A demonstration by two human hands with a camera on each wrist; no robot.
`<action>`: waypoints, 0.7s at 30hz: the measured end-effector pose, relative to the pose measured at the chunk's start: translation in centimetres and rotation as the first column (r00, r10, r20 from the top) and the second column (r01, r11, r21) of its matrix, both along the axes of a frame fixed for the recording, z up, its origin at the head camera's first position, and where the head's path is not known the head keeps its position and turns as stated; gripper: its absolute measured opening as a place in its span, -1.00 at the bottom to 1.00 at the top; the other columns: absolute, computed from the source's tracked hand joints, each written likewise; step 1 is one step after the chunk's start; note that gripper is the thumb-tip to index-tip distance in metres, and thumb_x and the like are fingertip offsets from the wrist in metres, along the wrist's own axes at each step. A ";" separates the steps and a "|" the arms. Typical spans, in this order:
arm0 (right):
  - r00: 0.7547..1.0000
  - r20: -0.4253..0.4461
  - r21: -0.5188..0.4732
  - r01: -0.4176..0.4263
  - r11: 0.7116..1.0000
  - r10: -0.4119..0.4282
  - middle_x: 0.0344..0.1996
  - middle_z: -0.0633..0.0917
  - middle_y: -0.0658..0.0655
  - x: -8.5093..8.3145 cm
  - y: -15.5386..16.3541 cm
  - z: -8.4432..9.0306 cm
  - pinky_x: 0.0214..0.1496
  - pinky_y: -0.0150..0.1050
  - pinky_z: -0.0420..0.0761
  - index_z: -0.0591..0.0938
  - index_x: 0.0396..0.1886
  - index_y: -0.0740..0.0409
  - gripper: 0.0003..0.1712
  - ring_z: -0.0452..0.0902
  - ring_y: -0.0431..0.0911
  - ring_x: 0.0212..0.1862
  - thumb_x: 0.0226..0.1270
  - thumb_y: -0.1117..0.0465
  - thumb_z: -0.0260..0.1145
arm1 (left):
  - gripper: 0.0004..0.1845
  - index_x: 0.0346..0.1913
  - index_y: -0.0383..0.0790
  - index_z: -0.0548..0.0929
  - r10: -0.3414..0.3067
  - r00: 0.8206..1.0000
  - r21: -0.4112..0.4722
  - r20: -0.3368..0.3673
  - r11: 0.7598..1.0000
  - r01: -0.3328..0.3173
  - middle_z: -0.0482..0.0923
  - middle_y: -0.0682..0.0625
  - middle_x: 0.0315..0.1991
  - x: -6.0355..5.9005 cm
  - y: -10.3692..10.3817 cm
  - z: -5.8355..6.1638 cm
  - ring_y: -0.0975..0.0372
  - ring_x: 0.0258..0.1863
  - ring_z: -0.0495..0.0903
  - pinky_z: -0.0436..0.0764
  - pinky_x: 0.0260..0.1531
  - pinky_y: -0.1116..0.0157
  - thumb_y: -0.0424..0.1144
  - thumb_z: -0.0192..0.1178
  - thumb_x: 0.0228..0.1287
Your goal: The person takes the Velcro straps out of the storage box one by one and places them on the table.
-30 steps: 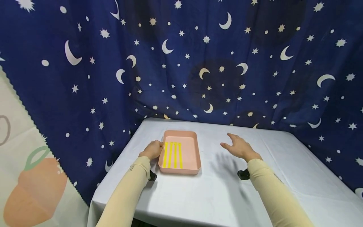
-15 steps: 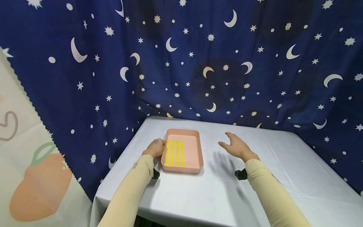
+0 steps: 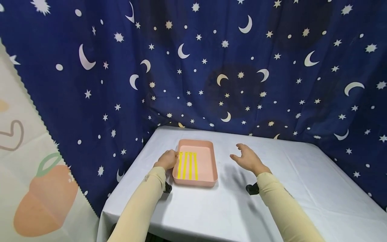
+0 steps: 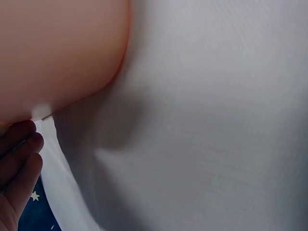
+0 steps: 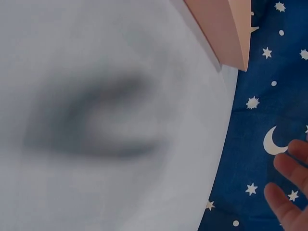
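A pink rectangular tray (image 3: 208, 168) with raised walls is on the table in the head view. Several thin yellow strips (image 3: 190, 166) lie side by side in its left half, each a little wider at the far end. My left hand (image 3: 167, 159) grips the tray's left wall at the rim; in the left wrist view its fingers (image 4: 30, 168) are beside the tray wall (image 4: 62, 53). To the right of the tray my right hand (image 3: 248, 159) hovers over the table, holding nothing, fingers spread and relaxed. The right wrist view shows those fingers (image 5: 284, 204) apart from the tray's corner (image 5: 224, 33).
A white cloth covers the table (image 3: 211, 208). Behind it hangs a dark blue curtain (image 3: 193, 84) with moons and stars, and a pale patterned cloth (image 3: 39, 201) hangs at the left. Black wrist cameras (image 3: 252, 189) sit under both wrists.
The head view has shifted slightly. My right hand has moved a little left towards the tray. The left hand keeps its grip on the tray, and the yellow strips lie as before.
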State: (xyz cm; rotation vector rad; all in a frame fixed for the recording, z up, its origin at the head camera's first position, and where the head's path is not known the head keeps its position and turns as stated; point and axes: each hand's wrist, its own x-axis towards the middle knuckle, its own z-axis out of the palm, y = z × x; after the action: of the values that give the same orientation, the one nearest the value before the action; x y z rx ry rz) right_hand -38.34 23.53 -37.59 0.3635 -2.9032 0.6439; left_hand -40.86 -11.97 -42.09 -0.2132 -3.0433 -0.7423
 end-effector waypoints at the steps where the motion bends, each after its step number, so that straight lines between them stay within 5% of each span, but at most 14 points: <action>1: 1.000 -0.001 -0.006 -0.004 1.000 0.004 0.32 0.46 0.48 -0.1 -0.2 -0.1 0.33 0.27 0.42 0.27 0.45 0.42 -0.15 0.40 0.36 0.31 0.41 -0.10 0.20 | -0.60 0.35 -0.22 0.54 0.001 1.000 0.001 0.000 1.000 -0.001 0.58 -0.19 0.27 0.0 0.0 0.0 0.06 0.20 0.59 0.57 0.19 0.10 -0.29 0.01 0.54; 21: 0.998 -0.039 -0.073 -0.055 0.996 0.052 0.17 0.58 0.45 -0.8 -4.1 -1.1 0.23 0.18 0.53 0.40 0.33 0.42 -0.30 0.53 0.30 0.20 0.37 0.03 0.26 | -0.57 0.41 -0.17 0.46 0.063 0.997 0.035 0.050 0.997 -0.065 0.50 -0.12 0.36 0.3 0.4 0.1 0.10 0.28 0.54 0.54 0.26 0.12 -0.25 -0.03 0.58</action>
State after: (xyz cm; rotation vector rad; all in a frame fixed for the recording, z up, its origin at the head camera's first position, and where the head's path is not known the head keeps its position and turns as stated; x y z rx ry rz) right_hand -39.16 19.46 -38.67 0.4401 -2.8340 0.7422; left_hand -40.56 -11.57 -41.98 -0.0987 -3.0623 -0.8101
